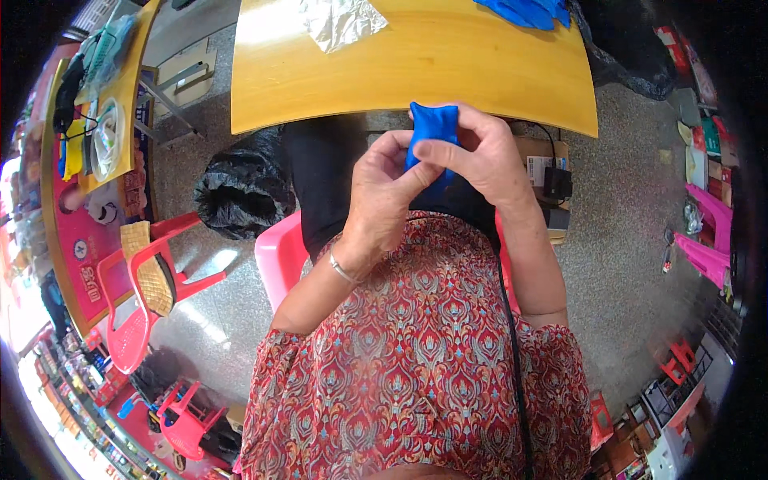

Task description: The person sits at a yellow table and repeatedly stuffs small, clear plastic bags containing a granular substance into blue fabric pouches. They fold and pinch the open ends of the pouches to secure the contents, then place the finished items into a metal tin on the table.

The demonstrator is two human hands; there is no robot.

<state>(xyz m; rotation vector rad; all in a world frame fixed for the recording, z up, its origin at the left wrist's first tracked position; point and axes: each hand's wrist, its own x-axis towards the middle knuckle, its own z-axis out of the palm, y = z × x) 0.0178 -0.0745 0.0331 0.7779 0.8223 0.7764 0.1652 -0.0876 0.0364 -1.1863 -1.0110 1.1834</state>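
Observation:
A small piece of shiny blue fabric is pinched between my two hands, just in front of the near table edge and above my lap. My left hand, with a bracelet on its wrist, grips the fabric's left side between thumb and fingers. My right hand lays its thumb across the front, its fingers behind the fabric and partly hidden. The upper end of the piece sticks up with two pointed corners, while its lower part hangs between the hands.
The yellow table ahead bears more blue fabric and a crumpled clear plastic bag. On the floor at left stand a black plastic bag and a red chair. A cardboard box sits under the table at right.

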